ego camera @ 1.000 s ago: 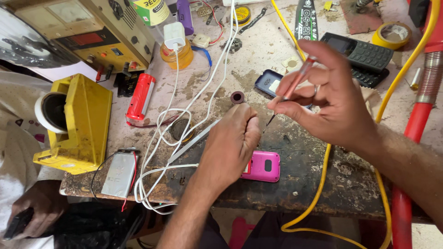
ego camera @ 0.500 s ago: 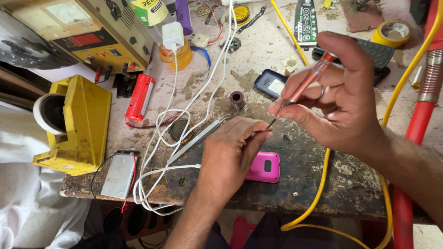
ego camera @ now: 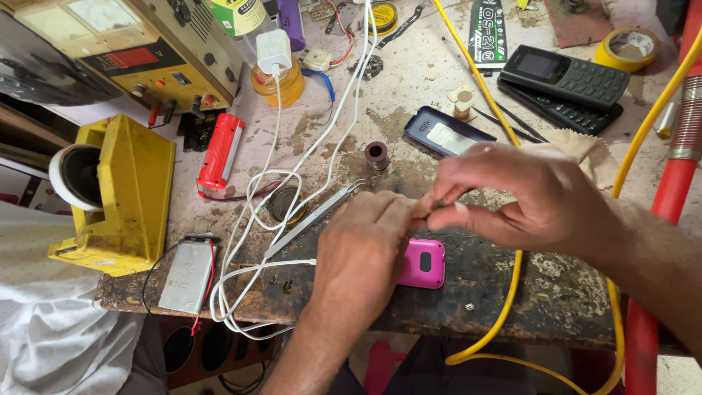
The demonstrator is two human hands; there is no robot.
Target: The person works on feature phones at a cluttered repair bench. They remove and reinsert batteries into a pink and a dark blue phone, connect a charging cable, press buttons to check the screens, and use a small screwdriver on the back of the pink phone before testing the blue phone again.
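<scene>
Left hand (ego camera: 365, 245): fingers curled, meeting the right over the pink phone (ego camera: 424, 262).
Right hand (ego camera: 526, 197): has come down (screwdriver no longer visible), pinching something small and dark.
Worktop (ego camera: 541, 292): tweezers (ego camera: 314, 216) lie beside.

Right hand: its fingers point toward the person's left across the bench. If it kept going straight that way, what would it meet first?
The left hand: the right hand already meets its fingertips.

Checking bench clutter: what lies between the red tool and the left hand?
In the head view, looped white cable and metal tweezers lie between red tool and left hand.
</scene>
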